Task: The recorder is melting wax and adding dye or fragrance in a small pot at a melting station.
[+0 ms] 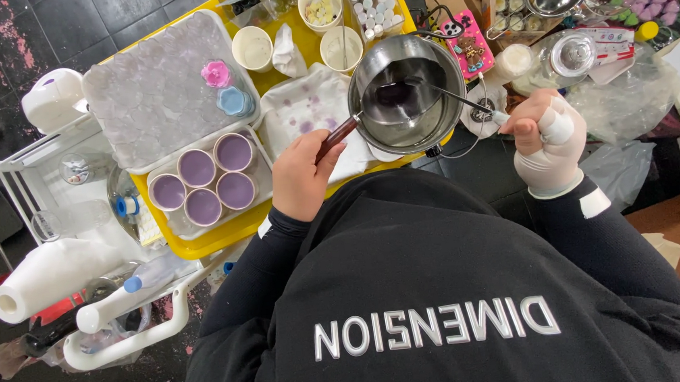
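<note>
The steel melting pot (407,93) sits held up over the yellow tray (222,234), tipped a little, with a small pool of dark purple liquid lying in its bottom. The left hand (300,176) is wrapped tight round the pot's reddish wooden handle (337,136), fingers closed on it. The right hand (548,141), in a pale glove, pinches the end of a thin metal stirrer (447,96) whose bowl end rests down in the liquid.

What worries me is the tilt. The pot hangs above a white cloth (313,108) already blotched purple, and if that wrist rolls any further the liquid could run over the rim onto the cloth or the person's black sweatshirt. A quick flick of the stirrer might spatter too.

Just to the left stand four filled purple cups (202,186) in a white tray, close enough that a swing of the pot could knock them. Beyond the pot are paper cups (254,47) and a phone in a pink case (467,42) on its cable; a splash there looks the costliest slip.
</note>
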